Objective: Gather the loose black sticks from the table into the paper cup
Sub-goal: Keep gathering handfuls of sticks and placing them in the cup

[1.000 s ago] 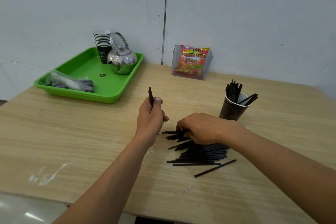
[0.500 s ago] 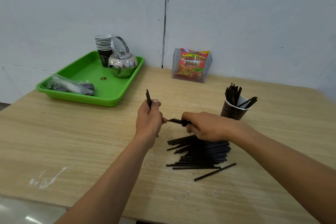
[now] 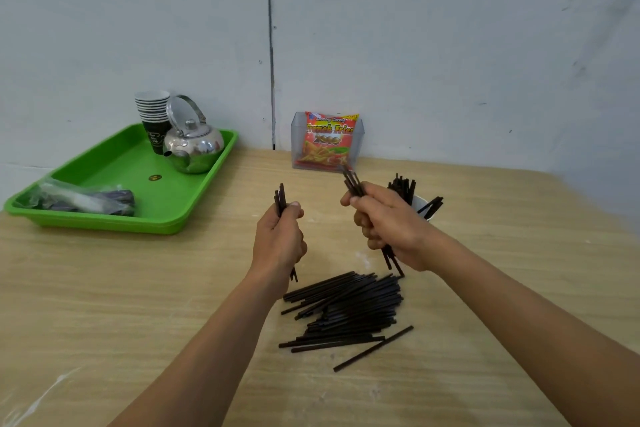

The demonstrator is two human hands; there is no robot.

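Sticks (image 3: pixel 352 182) gripped by the right hand (image 3: pixel 384 222) now stand tilted, raised above the pile (image 3: pixel 349 308); left hand (image 3: pixel 278 239) still clasps its bundle (image 3: pixel 280 196).

Light wood-grain surface (image 3: pixel 121 305). Green tray (image 3: pixel 114 222) at left rear; clear holder (image 3: pixel 297 139) rear centre, by the wall; paper cup (image 3: pixel 423 206) right of centre. Pile of black sticks (image 3: pixel 349 308) front centre; single stick (image 3: pixel 374 348) slanted just beside it.
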